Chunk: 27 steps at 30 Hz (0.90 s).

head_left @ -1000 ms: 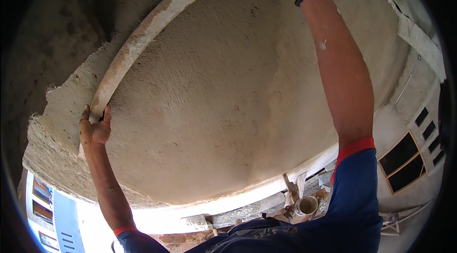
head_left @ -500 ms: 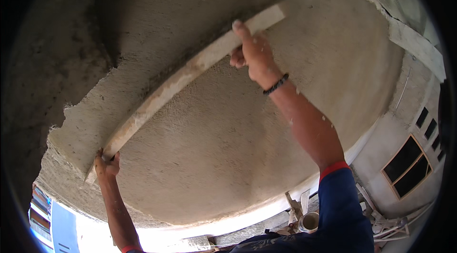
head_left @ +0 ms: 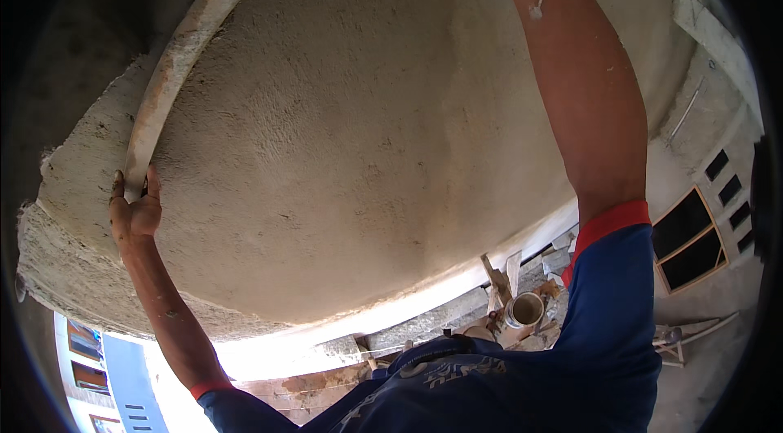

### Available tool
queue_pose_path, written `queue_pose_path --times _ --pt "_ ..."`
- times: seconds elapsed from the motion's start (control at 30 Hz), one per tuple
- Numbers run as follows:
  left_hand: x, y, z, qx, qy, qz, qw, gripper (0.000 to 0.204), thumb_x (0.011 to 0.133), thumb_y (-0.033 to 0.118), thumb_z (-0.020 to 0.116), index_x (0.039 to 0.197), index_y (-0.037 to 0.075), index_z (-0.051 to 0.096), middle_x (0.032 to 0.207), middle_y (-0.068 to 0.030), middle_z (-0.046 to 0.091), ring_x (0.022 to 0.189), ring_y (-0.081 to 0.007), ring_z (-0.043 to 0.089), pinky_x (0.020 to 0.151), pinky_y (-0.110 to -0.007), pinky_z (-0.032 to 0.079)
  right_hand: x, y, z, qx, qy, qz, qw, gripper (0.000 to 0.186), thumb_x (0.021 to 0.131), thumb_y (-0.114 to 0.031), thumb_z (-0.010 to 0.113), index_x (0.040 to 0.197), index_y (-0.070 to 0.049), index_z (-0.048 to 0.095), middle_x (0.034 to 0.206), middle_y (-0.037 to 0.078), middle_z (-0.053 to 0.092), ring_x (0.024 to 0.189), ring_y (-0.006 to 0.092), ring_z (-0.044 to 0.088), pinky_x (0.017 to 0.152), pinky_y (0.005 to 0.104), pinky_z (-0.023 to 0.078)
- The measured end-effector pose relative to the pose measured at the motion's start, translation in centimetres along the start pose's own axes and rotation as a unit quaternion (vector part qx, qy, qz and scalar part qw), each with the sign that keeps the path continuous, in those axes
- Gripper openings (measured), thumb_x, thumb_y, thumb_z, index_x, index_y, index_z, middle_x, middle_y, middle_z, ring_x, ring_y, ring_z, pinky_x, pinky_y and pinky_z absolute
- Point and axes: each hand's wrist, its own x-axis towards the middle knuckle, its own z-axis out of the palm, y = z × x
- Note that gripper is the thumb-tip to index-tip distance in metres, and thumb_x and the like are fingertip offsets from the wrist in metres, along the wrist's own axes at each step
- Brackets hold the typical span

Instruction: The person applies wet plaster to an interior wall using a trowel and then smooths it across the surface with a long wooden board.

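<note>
A long, pale plasterer's straightedge (head_left: 181, 54), stained with brown patches, lies along the rough grey plaster surface (head_left: 351, 131) and looks curved in this view. My left hand (head_left: 137, 209) grips its lower end, thumb on one side and fingers on the other. The straightedge's upper end runs out past the top edge of the picture. My right arm (head_left: 575, 74), spotted with plaster, reaches up and leaves the view at the top, so my right hand is hidden. Fresh plaster ends at a ragged edge on the left, beside a darker surface.
Below on the right stands a bucket (head_left: 524, 310) among wooden pieces (head_left: 497, 280) and rubble. A wood-framed window (head_left: 691, 239) and small dark openings are in the right wall. Bright daylight and a blue-and-white building (head_left: 130, 376) show at lower left.
The straightedge has shifted up and left in view and stands steeper. My right hand has gone out of the top of the picture, while my left still grips the lower end.
</note>
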Motion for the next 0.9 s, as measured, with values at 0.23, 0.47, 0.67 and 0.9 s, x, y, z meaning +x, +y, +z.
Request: queue_pose_path --times 0.23,0.47,0.67,0.9 --pt "-1.5 -0.3 -5.9 0.110 0.107 0.000 0.988 0.038 0.091 0.022 0.050 0.118 -0.003 0.041 0.120 -0.0182 0.045 0.105 -0.0246 0.050 0.078 -0.031 0.054 -10.8 9.6 0.7 -0.030 0.068 0.026 0.997 0.048 0.081 -0.053 0.055 0.069 -0.006 0.058 0.052 0.006 0.054 0.045 0.0127 0.053 0.040 0.0248 0.041" --pt "-1.7 -2.9 -13.5 0.172 0.125 0.020 0.977 0.034 0.092 0.026 0.044 0.116 0.003 0.047 0.111 -0.0110 0.055 0.089 -0.0232 0.059 0.062 -0.033 0.053 -20.0 17.2 2.7 0.036 0.156 0.150 0.976 0.055 0.079 -0.054 0.056 0.077 0.001 0.055 0.057 0.010 0.057 0.041 0.0150 0.056 0.038 0.0250 0.048" --pt "-2.8 -3.3 -8.1 0.136 0.152 0.067 0.977 0.037 0.092 0.026 0.045 0.121 0.004 0.042 0.121 -0.0120 0.046 0.100 -0.0218 0.052 0.067 -0.032 0.052 -13.7 11.3 1.0 0.038 0.095 0.075 0.992 0.050 0.079 -0.049 0.060 0.083 0.000 0.054 0.060 0.010 0.057 0.043 0.0135 0.057 0.036 0.0230 0.046" --pt "-2.6 -1.6 0.9 0.054 -0.041 -0.007 0.998 0.046 0.094 0.020 0.043 0.125 -0.009 0.027 0.121 -0.0230 0.038 0.107 -0.0262 0.047 0.093 -0.034 0.048 -2.7 2.1 -0.9 -0.022 0.132 0.075 0.988 0.030 0.087 -0.034 0.052 0.073 -0.008 0.053 0.060 0.009 0.055 0.044 0.0187 0.050 0.036 0.0293 0.033"
